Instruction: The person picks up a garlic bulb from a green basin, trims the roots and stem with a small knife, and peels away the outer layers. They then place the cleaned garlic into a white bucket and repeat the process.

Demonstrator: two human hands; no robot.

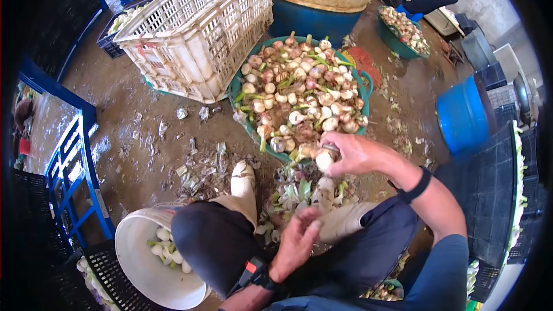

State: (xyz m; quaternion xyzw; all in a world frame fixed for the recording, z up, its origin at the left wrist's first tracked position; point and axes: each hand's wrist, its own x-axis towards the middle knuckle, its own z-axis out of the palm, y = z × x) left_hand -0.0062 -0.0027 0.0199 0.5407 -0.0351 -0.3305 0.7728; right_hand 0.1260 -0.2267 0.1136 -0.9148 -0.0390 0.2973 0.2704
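The right hand [356, 156] is closed on one pale bulb [324, 161], gripped between thumb and fingers at the near edge of the green basin [234, 87]. The left hand [296, 239] is apart from the right, positioned above the lap with fingers loosely parted; its fingertips are blurred. The basin contains a heap of bulbs [299, 89], some with green stems. The white bucket [131, 253], located beside the left knee, contains white bulbs [168, 249]. A white crate [199, 63] stands beside the basin on the wet floor [124, 118].
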